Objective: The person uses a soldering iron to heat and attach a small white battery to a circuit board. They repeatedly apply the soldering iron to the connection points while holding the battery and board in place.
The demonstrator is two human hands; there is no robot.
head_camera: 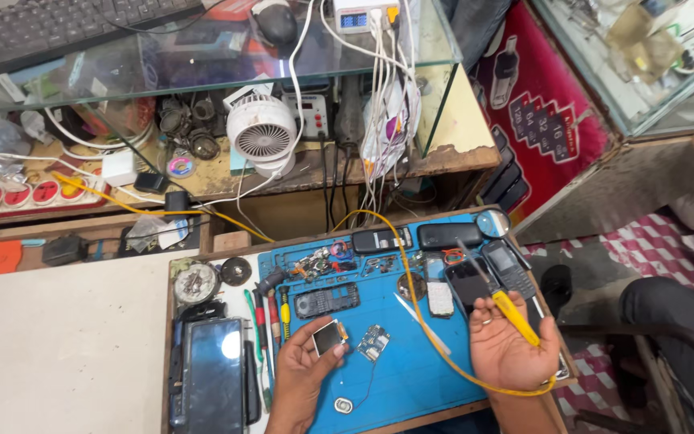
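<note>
Left hand pinches a small phone display module; right hand grips the yellow soldering iron, tip angled up-left. The bare circuit board lies between the hands, nearer the left.

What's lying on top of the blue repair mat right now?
On the blue repair mat: a small circuit board, a keypad frame, several phones and loose parts. The hands cover the mat beneath them.

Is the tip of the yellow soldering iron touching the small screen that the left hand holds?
Apart. The head view shows the soldering iron in the right hand pointing up and away, with blue mat between it and the small screen in the left hand.
</note>
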